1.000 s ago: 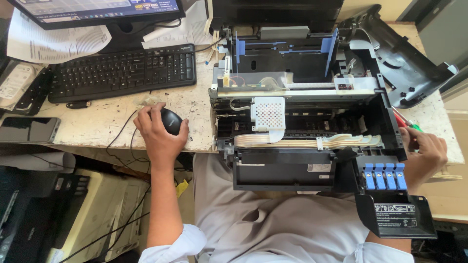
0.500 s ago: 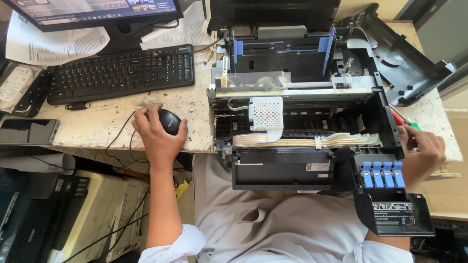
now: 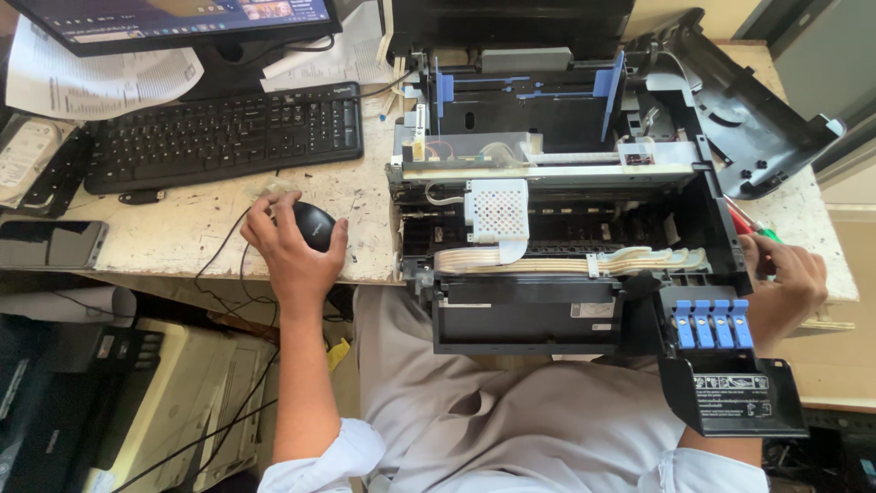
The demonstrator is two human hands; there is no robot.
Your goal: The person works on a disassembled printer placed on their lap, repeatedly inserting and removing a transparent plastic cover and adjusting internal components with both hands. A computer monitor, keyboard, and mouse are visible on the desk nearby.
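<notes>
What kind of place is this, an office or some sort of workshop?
Probably a printer repair bench. An opened-up printer with its cover off fills the worn desk, the right hand rests by screwdrivers, and the left hand works a computer mouse.

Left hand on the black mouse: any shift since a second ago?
No. The left hand stays cupped over the black computer mouse, at the same spot near the worn desk's front edge, below the black keyboard.

Likely repair workshop: opened printer [image 3: 566, 228], keyboard [image 3: 224, 137], screwdrivers [image 3: 750, 224] on desk [image 3: 196, 228].
</notes>
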